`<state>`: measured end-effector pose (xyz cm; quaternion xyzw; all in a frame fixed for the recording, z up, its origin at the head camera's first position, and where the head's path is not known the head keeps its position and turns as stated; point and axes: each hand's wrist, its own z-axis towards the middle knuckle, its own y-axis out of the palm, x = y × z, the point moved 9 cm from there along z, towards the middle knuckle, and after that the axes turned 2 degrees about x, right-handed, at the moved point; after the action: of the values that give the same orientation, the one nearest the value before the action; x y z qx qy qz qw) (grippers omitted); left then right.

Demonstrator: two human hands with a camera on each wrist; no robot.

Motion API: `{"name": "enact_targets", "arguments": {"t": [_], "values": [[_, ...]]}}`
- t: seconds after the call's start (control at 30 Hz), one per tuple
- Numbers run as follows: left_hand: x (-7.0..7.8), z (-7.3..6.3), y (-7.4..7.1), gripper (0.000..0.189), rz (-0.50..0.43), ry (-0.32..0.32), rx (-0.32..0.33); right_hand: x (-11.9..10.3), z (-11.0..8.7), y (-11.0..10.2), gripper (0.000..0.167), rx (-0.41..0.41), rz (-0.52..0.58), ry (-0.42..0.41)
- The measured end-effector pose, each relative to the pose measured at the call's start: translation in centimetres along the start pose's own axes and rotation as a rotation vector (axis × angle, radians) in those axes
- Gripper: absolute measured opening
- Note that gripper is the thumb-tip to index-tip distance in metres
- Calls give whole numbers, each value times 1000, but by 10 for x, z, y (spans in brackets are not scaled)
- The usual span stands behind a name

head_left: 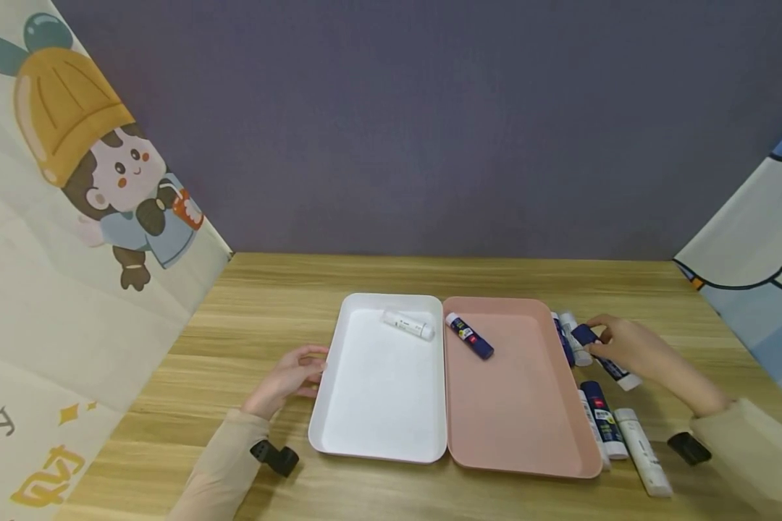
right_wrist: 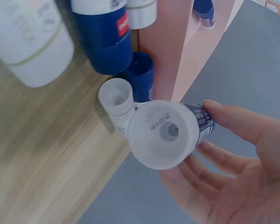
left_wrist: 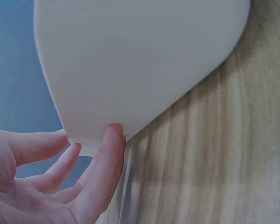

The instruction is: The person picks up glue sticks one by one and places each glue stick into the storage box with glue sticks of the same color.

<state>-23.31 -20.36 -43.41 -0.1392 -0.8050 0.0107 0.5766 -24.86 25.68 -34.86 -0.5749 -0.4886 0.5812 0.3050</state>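
My right hand point(head_left: 632, 349) pinches a glue stick point(right_wrist: 165, 133) with a navy and white body, held tilted beside the pink tray point(head_left: 521, 427). In the right wrist view its hollow white end faces the camera. With loosely bent fingers, my left hand point(head_left: 291, 378) touches the left side of the white tray point(head_left: 378, 405); fingertips meet its outer wall in the left wrist view. A white glue stick point(head_left: 408, 325) lies in the white tray. One navy glue stick point(head_left: 471, 336) lies in the pink tray.
Right of the pink tray lie several more glue sticks, among them a navy one point(head_left: 603, 420), a white one point(head_left: 643, 452) and another white one point(head_left: 575, 338) under my right hand. The trays stand side by side on the wooden table point(head_left: 267, 304), with a grey panel point(head_left: 430, 130) behind.
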Motion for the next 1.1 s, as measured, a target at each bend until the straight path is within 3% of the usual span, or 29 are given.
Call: {"name": "enact_targets", "arguments": {"t": [0.6,1.1], "values": [[-1,1,-1,36,13,3,16,-29,23,1,49,3,1,-35],[0,1,-1,36,19,1,21,-48,48,12,47,-70,61,-44]]}}
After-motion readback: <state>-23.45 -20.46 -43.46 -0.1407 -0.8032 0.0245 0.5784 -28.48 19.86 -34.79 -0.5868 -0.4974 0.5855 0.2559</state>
